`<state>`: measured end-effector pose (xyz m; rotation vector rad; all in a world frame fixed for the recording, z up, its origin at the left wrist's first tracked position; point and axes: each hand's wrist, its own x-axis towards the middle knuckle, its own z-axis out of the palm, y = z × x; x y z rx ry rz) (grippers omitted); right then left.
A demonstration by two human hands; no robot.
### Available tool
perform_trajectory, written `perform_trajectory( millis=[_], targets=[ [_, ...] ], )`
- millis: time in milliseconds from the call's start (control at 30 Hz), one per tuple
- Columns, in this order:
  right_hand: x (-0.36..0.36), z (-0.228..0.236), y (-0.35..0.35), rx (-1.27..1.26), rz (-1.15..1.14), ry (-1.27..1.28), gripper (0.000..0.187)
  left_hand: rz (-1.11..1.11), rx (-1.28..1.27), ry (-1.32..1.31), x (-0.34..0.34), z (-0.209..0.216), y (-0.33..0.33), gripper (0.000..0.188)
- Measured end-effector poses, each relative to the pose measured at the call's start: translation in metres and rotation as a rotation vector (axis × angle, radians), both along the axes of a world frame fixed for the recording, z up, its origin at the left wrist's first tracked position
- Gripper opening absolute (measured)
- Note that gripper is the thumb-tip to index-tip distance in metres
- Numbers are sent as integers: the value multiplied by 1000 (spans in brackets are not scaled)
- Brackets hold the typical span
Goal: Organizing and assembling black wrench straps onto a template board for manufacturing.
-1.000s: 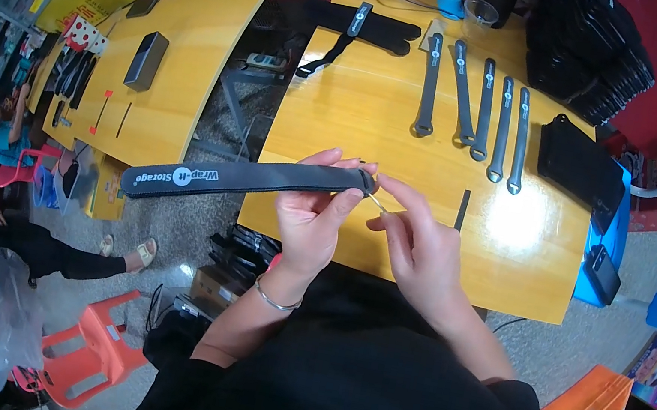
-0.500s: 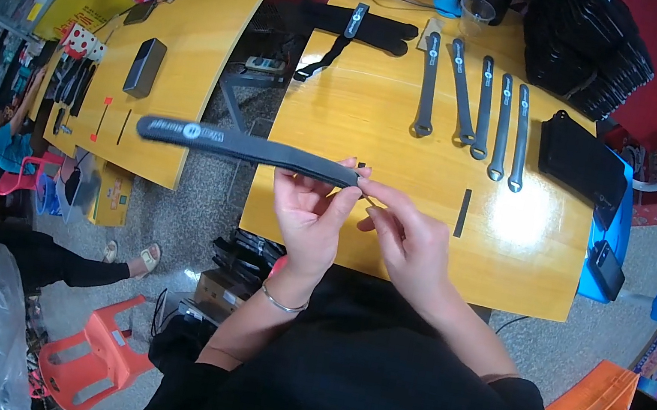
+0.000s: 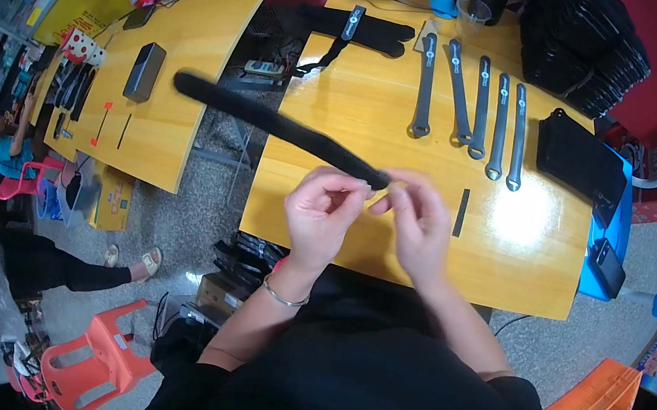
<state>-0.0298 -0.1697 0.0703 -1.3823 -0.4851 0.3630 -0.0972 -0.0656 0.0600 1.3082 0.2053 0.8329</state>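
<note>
My left hand [image 3: 321,215] and my right hand [image 3: 415,220] meet above the front of a yellow wooden table [image 3: 347,95]. Together they pinch one end of a long black strap [image 3: 273,123]. The strap sticks out to the left and away from me, past the table's left edge, and is blurred. My left wrist wears a thin bracelet. A small black strip [image 3: 461,212] lies on the table just right of my right hand.
Several grey straps [image 3: 475,99] lie in a row at the back of the table, with a black pouch [image 3: 580,156] to their right and stacked black items [image 3: 586,44] behind. A second yellow table [image 3: 155,46] stands left. Red stool [image 3: 90,356] and a seated person [image 3: 32,260] at lower left.
The strap's free end has swung farther away from me and turned over, its printed face no longer showing. Both hands stay at the same end.
</note>
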Motion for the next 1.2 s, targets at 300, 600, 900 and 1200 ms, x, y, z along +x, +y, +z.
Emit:
perform_trajectory(
  millis=[300,600,900,1200],
  targets=[
    [6,10,-3,-137,-90,-562,27,-128,-247,24,-5,9,-5,21],
    [2,14,-13,-241,-41,-646,27,-89,-217,-15,0,7,-3,33],
    [-11,15,-10,-119,58,-262,24,-65,-103,-53,1,10,-3,36],
    [-16,5,-2,7,-17,-133,23,-31,-34,-37,1,2,-1,26]
  ],
)
